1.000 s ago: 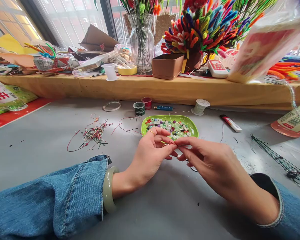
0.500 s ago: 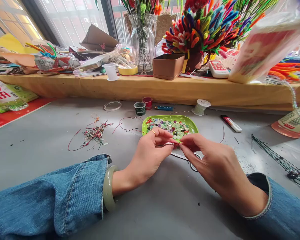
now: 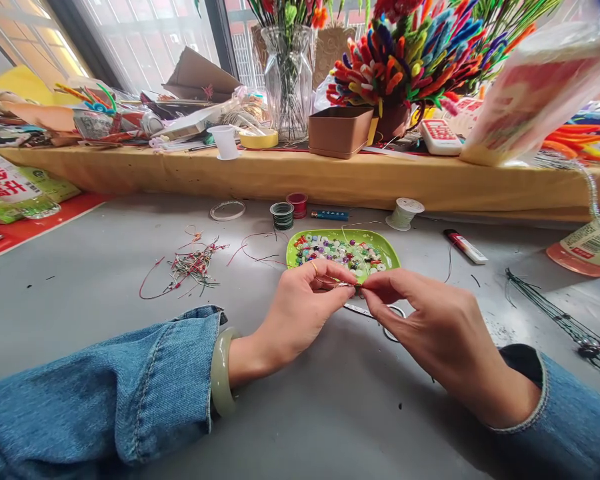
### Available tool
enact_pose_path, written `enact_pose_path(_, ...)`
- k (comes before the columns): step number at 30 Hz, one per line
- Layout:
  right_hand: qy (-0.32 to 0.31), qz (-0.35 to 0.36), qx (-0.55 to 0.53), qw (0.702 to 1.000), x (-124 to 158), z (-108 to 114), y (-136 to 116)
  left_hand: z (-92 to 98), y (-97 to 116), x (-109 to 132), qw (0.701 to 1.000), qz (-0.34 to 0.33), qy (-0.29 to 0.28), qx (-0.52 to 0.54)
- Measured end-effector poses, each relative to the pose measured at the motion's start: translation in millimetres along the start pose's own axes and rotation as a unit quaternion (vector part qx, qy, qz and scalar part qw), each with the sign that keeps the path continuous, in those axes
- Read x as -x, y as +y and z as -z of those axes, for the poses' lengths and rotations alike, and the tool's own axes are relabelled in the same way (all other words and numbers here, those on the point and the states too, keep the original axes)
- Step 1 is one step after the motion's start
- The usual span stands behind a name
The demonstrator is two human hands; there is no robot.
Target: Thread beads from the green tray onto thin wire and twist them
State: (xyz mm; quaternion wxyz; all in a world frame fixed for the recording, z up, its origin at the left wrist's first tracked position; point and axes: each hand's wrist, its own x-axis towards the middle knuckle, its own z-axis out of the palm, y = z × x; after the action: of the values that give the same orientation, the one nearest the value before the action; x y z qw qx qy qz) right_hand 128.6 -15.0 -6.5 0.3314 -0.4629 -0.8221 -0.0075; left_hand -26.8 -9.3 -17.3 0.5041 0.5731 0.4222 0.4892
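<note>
Both hands meet in front of a green tray [image 3: 291, 259] of mixed small beads [image 3: 330, 248]. My left hand [image 3: 300, 307] is closed, thumb and fingers pinching a thin red cord [image 3: 343, 285] with a small silvery part on it. Against its fingertips, my right hand [image 3: 425, 327] pinches the same cord close to a tiny dark green bit, perhaps a bead. The fingers partly hide the held piece. Under the hands on the grey table lie scissors [image 3: 359, 309], their handles partly behind my right fingers.
Behind the tray stand green [image 3: 282, 217], red [image 3: 297, 205] and white [image 3: 405, 214] thread spools, plus a blue lighter-like stick [image 3: 329, 215]. Cord scraps [image 3: 195, 267] lie left. To the right are a lighter [image 3: 465, 247], knotted dark cords [image 3: 555, 313] and a bottle [image 3: 587, 243].
The fingertips have shifted slightly on the cord, and a dark green bit now shows between them where red cord showed before. The whole view has moved a little.
</note>
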Motion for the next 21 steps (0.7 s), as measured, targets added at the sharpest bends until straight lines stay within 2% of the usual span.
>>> enact_pose_path(5, 0.033, 0.016, 0.020, 0.999, -1.5, -0.1, -0.6, 0.5, -0.5, 0.1, 1.000, 0.017, -0.011, 0.007)
enact_pose_path(13, 0.035, -0.016, -0.007, 0.999, -1.2, 0.4, -0.5, -0.4, 1.2, -0.1, 0.997, 0.044, -0.017, 0.062)
enact_pose_path(21, 0.026, 0.015, -0.026, 0.999, -0.9, 2.1, -1.3, -0.9, 1.9, -1.0, 0.994, 0.065, -0.030, 0.079)
